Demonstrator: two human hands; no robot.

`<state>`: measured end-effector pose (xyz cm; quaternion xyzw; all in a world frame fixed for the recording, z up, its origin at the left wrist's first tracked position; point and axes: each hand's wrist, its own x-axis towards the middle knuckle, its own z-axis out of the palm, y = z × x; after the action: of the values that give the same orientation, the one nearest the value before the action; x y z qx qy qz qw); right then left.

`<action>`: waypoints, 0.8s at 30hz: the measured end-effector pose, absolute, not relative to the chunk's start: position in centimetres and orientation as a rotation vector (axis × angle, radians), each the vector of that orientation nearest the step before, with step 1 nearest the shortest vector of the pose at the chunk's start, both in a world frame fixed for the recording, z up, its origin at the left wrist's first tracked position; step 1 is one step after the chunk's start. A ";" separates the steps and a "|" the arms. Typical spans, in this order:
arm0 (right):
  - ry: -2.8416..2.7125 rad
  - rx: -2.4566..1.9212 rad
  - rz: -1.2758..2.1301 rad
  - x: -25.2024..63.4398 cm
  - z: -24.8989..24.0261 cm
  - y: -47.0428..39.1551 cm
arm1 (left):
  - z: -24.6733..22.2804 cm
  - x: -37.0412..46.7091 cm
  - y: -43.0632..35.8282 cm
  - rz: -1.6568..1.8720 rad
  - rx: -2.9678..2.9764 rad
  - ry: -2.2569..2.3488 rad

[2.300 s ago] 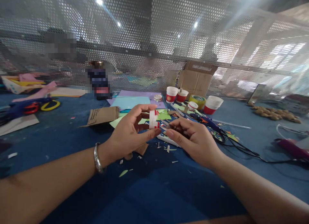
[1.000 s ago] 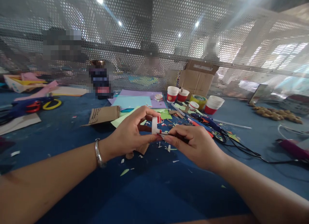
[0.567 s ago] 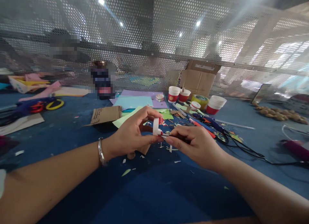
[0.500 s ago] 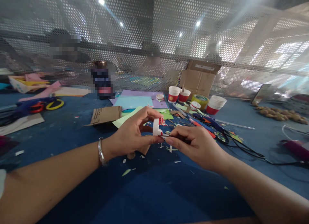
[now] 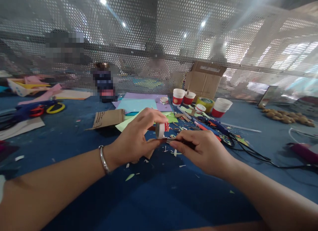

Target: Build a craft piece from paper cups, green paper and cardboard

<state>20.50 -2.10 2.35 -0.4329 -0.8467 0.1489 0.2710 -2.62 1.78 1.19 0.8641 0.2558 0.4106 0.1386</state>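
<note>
My left hand (image 5: pixel 135 135), with a silver bangle at the wrist, is closed on a cut-down piece of paper cup (image 5: pixel 161 130). The piece is white and ring-like, with red on its right side. Fingertips hold it from above and the thumb lies below. My right hand (image 5: pixel 202 149) grips a thin tool with a narrow metallic tip (image 5: pixel 170 139); its handle is mostly hidden in my fingers, so its kind cannot be told. That tip touches, or nearly touches, the lower edge of the cup piece.
Red-and-white paper cups (image 5: pixel 220 107), yellow tape (image 5: pixel 208 103) and a cardboard box (image 5: pixel 205 80) stand behind. A glue gun (image 5: pixel 218 125) with a black cord lies right. Corrugated cardboard (image 5: pixel 109 118), coloured paper (image 5: pixel 136 106) and scraps lie about. Scissors (image 5: pixel 55 107) are left; a perforated screen (image 5: pixel 139 32) closes the back.
The cup piece has turned in my left hand, so its round inner opening now shows. Its notched edge is no longer visible. My right hand has stayed almost in place with the tool.
</note>
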 end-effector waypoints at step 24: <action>-2.226 -1.193 0.116 21.5 3.1 -1.7 | 1.9 -2.6 2.3 0.670 1.662 0.730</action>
<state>21.46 -1.74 3.12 -0.4497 -0.8395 0.0438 0.3019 -2.63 2.30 1.88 0.7072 0.3107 0.2852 0.5674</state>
